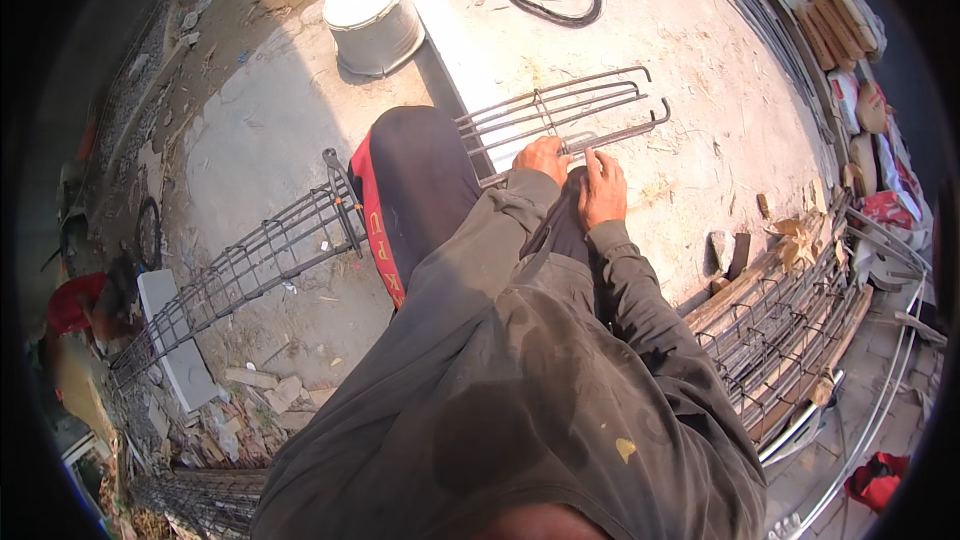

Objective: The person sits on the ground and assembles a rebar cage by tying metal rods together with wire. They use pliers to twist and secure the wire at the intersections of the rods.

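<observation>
We've got our left hand (540,157) and right hand (604,190) close together at the rebar cage (543,106), seemingly steadying it across the pale board (452,48), though we can't tell how tightly either grips.

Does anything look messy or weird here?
Yes: the shirt has dark patches and a yellow spot, like stains; the rest looks plainer. Broken chunks also lie scattered at lower left, near the pale slab.

A blotchy, long-sleeved grey-brown shirt (515,395) tops dark, red-striped trousers (425,165).
</observation>
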The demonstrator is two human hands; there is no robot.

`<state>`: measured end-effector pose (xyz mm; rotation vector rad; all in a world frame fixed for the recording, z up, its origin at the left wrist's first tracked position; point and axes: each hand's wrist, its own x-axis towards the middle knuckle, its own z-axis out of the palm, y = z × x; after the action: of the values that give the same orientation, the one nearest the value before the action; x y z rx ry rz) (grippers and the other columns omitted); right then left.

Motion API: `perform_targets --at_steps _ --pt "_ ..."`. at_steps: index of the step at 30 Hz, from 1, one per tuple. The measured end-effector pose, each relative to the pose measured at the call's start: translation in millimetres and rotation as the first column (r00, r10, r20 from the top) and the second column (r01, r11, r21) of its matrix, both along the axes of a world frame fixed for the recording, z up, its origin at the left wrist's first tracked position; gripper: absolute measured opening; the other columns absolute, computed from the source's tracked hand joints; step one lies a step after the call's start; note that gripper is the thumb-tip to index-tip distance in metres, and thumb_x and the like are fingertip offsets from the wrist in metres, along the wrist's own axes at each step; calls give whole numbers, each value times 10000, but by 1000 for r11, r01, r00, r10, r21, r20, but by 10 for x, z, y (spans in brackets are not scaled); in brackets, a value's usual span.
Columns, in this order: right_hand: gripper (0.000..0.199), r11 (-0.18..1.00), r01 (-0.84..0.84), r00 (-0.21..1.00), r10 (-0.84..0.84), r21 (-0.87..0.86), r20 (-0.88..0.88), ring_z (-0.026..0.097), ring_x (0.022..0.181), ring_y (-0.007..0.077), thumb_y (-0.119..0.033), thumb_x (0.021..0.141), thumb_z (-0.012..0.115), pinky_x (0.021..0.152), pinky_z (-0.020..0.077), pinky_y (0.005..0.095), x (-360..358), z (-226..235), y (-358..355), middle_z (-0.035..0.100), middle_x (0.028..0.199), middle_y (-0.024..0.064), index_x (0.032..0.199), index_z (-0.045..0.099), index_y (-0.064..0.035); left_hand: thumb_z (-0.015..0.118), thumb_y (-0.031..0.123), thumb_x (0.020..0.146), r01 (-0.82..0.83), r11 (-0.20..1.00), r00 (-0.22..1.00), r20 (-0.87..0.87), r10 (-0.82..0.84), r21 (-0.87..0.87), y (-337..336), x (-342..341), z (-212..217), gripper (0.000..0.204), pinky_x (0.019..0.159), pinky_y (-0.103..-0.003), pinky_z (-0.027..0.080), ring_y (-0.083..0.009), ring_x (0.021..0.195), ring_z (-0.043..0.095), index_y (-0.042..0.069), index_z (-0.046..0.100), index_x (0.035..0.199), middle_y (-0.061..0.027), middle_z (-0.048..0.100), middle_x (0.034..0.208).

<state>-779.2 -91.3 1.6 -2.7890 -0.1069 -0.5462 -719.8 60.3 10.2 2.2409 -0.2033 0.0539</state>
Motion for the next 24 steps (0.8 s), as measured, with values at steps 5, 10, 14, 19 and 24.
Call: perform_targets --at_steps 5,10,14,19,24 --pt "278 988 -102 993 94 -113 -77 532 1186 396 -181 867 709 1007 442 499 234 266 38 585 1192 202 1122 693 -70 828 279 811 5 1000 1000 -1 -5 9 23 49 18 305 770 -475 547 -399 911 690 37 702 946 -176 717 962" --pt "200 986 -93 949 47 -135 -312 593 1005 397 -192 858 666 906 488 486 436 429 -1 628 1019 208 946 675 -12 825 276 810 -12 1000 1000 23 12 0 -10 57 -3 294 773 -474 546 -400 915 689 41 705 939 -178 716 962" --pt "213 985 -154 944 125 -72 -304 615 1003 399 -202 869 645 881 501 503 420 440 -24 650 976 221 951 675 -7 829 270 803 -6 1000 1000 -14 6 -7 -7 61 9 295 776 -478 544 -403 914 683 41 703 940 -175 708 946" --pt "454 986 121 848 -44 113 -529 662 903 462 -417 980 540 812 509 537 306 497 82 706 882 245 956 691 10 787 185 820 -5 999 1000 -6 4 -34 16 50 16 208 782 -486 543 -415 914 678 40 696 937 -180 699 933" --pt "761 948 315 694 -197 46 -692 691 916 469 -719 928 474 816 531 523 643 647 253 719 898 284 891 781 -23 715 81 824 -20 1000 991 -129 21 7 -2 76 32 135 808 -500 542 -429 954 672 23 694 944 -192 709 1008"
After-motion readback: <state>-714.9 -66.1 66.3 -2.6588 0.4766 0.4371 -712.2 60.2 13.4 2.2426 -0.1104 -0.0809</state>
